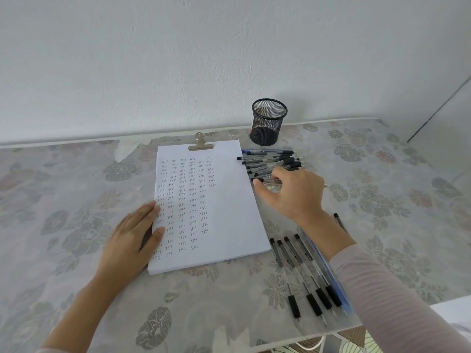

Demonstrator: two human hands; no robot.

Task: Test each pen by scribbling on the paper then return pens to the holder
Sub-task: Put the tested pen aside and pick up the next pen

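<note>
A stack of white paper (224,200) held by a metal clip (200,143) lies mid-table, covered with columns of small written marks. My left hand (132,238) rests flat on its left edge. My right hand (293,192) reaches into a pile of several pens (270,161) right of the paper, its fingers curled round a clear pen (267,180). A black mesh holder (268,122) stands behind that pile. A second row of several black-grip pens (303,273) lies near the front right, partly under my right forearm.
The table carries a floral cloth (76,225) under clear plastic. A white wall (178,59) rises right behind it. The table's front right edge (331,332) is close to the near pens. One lone pen (340,221) lies right of my wrist.
</note>
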